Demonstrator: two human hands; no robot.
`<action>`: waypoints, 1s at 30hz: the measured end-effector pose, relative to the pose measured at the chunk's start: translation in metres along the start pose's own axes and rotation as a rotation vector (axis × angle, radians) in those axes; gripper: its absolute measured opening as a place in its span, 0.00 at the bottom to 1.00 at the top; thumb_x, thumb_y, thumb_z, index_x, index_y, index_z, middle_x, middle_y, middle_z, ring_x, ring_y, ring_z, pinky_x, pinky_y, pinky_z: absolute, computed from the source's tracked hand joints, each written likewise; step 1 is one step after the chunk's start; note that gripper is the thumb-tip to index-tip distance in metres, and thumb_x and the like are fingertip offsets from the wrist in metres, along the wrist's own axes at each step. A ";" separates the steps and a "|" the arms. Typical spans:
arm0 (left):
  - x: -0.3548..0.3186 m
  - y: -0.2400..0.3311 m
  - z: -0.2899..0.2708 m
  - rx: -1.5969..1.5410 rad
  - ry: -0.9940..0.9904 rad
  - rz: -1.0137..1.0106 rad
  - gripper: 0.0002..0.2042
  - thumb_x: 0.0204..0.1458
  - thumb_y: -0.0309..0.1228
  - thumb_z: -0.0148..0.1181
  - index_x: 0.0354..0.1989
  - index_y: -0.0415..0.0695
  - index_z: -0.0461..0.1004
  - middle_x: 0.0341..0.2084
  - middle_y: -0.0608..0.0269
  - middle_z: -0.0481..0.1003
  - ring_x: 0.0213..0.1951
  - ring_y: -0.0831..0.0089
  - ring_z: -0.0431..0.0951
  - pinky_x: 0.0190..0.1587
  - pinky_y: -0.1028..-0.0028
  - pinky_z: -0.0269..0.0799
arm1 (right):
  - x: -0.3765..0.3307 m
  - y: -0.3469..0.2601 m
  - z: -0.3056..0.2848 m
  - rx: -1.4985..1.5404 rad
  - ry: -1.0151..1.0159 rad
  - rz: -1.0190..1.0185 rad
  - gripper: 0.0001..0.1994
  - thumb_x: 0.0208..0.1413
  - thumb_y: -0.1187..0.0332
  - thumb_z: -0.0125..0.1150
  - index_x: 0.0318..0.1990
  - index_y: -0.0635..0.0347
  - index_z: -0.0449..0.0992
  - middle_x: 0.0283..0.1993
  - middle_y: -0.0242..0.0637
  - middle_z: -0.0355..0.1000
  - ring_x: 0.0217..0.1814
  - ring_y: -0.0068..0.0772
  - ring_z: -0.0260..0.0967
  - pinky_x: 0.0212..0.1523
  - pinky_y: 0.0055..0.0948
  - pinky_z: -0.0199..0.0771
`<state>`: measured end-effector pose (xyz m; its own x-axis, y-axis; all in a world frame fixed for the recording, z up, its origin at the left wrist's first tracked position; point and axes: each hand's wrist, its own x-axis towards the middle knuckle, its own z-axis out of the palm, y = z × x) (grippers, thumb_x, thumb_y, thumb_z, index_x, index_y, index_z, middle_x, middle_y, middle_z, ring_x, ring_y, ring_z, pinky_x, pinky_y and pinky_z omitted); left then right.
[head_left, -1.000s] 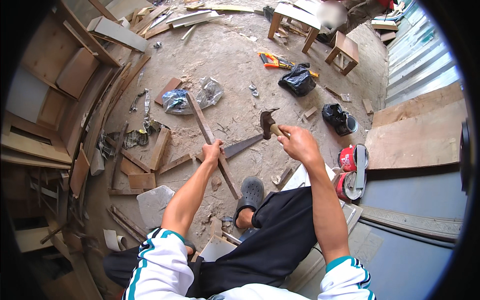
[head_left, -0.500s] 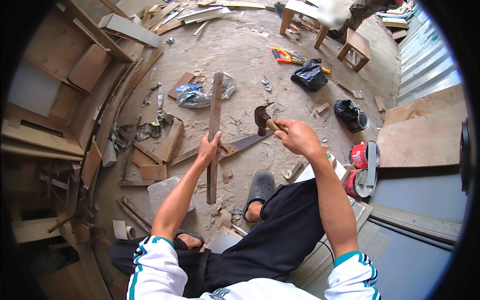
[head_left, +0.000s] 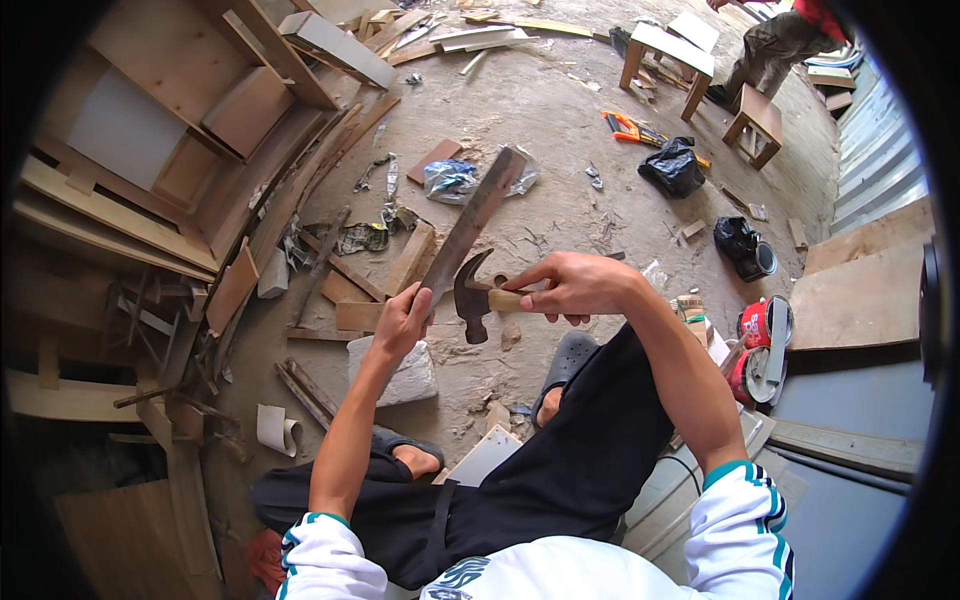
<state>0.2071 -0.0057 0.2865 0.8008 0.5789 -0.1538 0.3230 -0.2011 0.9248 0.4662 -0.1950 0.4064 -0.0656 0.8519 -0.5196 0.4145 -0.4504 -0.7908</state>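
My left hand is closed around the lower part of a long, flat wooden strip. The strip slants up and to the right, away from me. In my right hand is a claw hammer, gripped by its light wooden handle with the index finger stretched along it. The dark hammer head points left and hangs just right of the strip and my left hand; whether it touches the strip I cannot tell. A handsaw on the floor is mostly hidden behind my hands.
Wood offcuts and a white block lie left of centre. Wooden cabinet frames line the left. Black plastic bags, an orange-handled saw and red cans stand rightward. Another person is beside stools at the far right.
The hammer has come left and nearer to me, close beside the strip. My left hand has tilted the strip from nearly straight to a rightward slant. The whole view has shifted somewhat.
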 end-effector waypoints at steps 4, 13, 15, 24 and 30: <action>-0.024 -0.005 -0.029 0.171 0.013 0.061 0.24 0.66 0.50 0.49 0.31 0.38 0.70 0.15 0.66 0.67 0.18 0.80 0.67 0.24 0.73 0.64 | 0.017 -0.014 0.010 -0.050 -0.058 -0.026 0.21 0.64 0.60 0.55 0.64 0.44 0.73 0.25 0.32 0.72 0.19 0.21 0.67 0.20 0.25 0.71; -0.063 0.000 -0.089 0.462 0.042 0.142 0.24 0.62 0.48 0.56 0.53 0.38 0.76 0.24 0.47 0.79 0.27 0.63 0.80 0.33 0.67 0.73 | 0.034 -0.029 0.026 -0.025 -0.111 -0.051 0.21 0.65 0.61 0.58 0.64 0.49 0.73 0.26 0.30 0.71 0.20 0.18 0.64 0.20 0.23 0.68; -0.069 0.005 -0.094 0.465 0.046 0.135 0.24 0.62 0.49 0.56 0.53 0.39 0.76 0.23 0.48 0.78 0.26 0.64 0.79 0.33 0.67 0.73 | 0.038 -0.026 0.030 0.076 -0.108 -0.074 0.21 0.65 0.60 0.57 0.64 0.47 0.72 0.26 0.32 0.72 0.19 0.19 0.65 0.19 0.24 0.68; -0.078 0.011 -0.093 0.317 0.088 -0.014 0.27 0.63 0.53 0.52 0.57 0.40 0.72 0.24 0.54 0.78 0.29 0.66 0.79 0.35 0.67 0.72 | 0.046 -0.029 0.052 0.235 0.066 -0.163 0.24 0.63 0.56 0.62 0.65 0.51 0.71 0.23 0.32 0.70 0.18 0.18 0.64 0.18 0.25 0.66; -0.077 0.009 -0.070 0.423 0.124 -0.131 0.34 0.61 0.61 0.47 0.56 0.39 0.73 0.36 0.43 0.80 0.42 0.48 0.81 0.45 0.59 0.73 | 0.050 -0.017 0.066 0.157 0.151 -0.091 0.27 0.60 0.50 0.64 0.64 0.49 0.72 0.21 0.28 0.68 0.16 0.17 0.62 0.15 0.23 0.62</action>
<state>0.1130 0.0026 0.3310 0.6812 0.7060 -0.1937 0.6158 -0.4096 0.6730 0.3964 -0.1619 0.3725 0.0447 0.9159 -0.3988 0.2661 -0.3957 -0.8790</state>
